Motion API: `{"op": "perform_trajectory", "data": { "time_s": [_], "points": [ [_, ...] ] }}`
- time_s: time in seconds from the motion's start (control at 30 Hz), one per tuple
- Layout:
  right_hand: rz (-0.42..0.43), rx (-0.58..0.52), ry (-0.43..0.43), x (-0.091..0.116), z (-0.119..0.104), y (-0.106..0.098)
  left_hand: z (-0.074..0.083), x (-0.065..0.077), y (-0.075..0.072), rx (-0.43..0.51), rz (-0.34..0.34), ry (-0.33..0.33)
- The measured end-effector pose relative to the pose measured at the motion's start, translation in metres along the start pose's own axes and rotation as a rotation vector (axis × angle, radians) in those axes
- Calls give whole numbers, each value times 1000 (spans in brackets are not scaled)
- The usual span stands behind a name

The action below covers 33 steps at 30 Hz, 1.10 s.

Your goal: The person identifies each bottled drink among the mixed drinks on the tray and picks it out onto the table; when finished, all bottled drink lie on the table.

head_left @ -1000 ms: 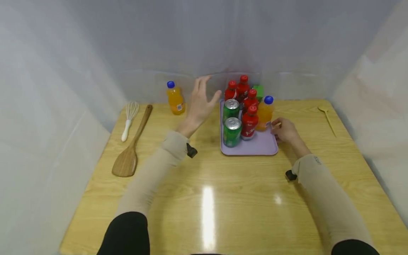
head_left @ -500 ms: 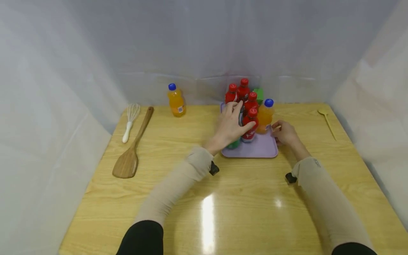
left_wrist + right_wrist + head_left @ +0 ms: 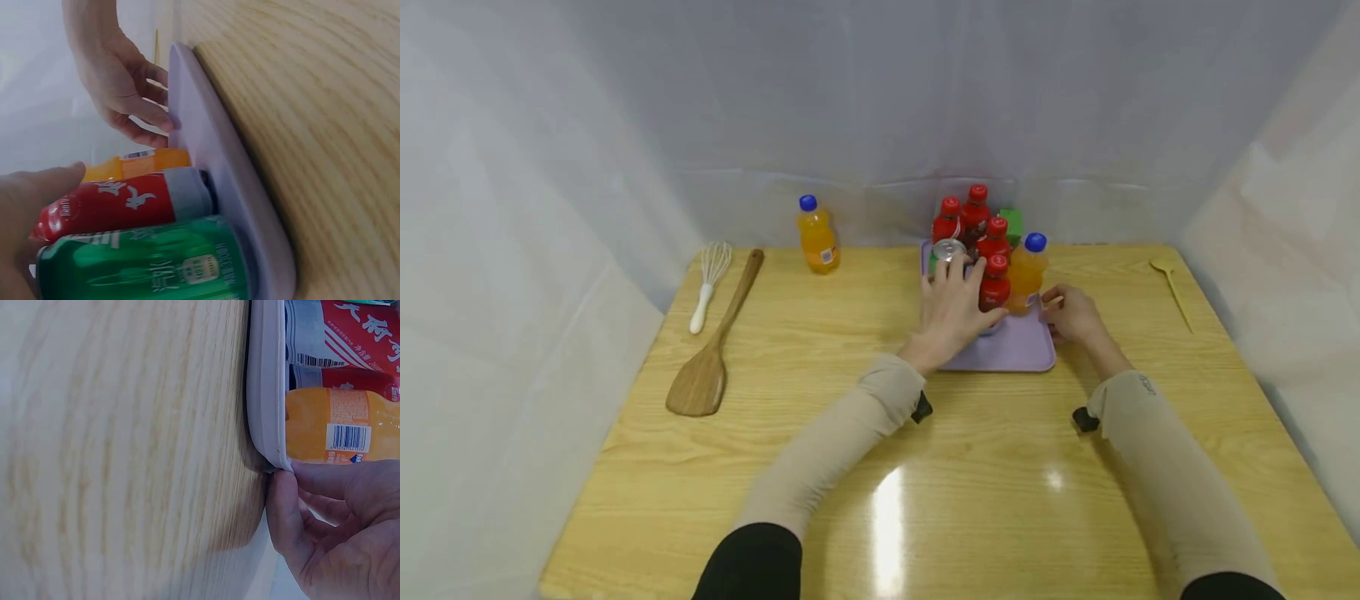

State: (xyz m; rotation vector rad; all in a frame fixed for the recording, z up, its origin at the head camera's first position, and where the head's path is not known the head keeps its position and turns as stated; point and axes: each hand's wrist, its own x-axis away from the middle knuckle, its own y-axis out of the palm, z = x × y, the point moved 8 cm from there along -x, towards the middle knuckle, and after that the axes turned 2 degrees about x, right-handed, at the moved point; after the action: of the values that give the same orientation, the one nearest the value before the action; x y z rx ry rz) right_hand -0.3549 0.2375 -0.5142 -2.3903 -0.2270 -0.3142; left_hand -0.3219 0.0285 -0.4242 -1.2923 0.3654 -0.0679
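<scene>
On the purple tray [image 3: 1015,352] stand several red-capped bottles [image 3: 996,285], an orange drink bottle [image 3: 1026,277] with a blue cap and green cans. My left hand [image 3: 953,315] is over the front green can [image 3: 156,265], its fingers spread at the can's top and its thumb stretched toward the front red bottle. That hand hides the front can in the head view; the rear can's top [image 3: 948,249] shows beyond the fingers. At the tray's right side, my right hand [image 3: 1072,315] pinches the rim between thumb and fingers, close to the orange drink bottle.
Left on the wooden table [image 3: 985,475] lie a whisk [image 3: 707,287] and a wooden spatula [image 3: 703,375]. Another orange drink bottle [image 3: 818,242] stands at the back. A green box [image 3: 1011,225] is behind the bottles. A yellow spoon [image 3: 1172,292] lies far right.
My left hand has moved right from beside the tray to above the cans, then slightly nearer, over the front can. The right hand keeps its hold on the tray rim.
</scene>
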Motion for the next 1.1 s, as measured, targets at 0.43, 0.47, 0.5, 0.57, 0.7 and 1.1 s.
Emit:
{"op": "perform_trajectory", "data": {
  "time_s": [0.43,0.47,0.5,0.57,0.7,1.1],
  "points": [
    [3,1,7,1,0,0,-4,1,3,16,72,0],
    [2,0,7,1,0,0,-4,1,4,17,74,5],
    [2,-1,8,1,0,0,-4,2,4,16,77,11],
    [3,-4,9,0,1,0,-4,2,4,13,87,26],
    [2,-7,9,0,1,1,-2,4,3,7,119,61],
    [5,18,9,3,-3,-1,10,5,-22,142,287,233]
  ]
}}
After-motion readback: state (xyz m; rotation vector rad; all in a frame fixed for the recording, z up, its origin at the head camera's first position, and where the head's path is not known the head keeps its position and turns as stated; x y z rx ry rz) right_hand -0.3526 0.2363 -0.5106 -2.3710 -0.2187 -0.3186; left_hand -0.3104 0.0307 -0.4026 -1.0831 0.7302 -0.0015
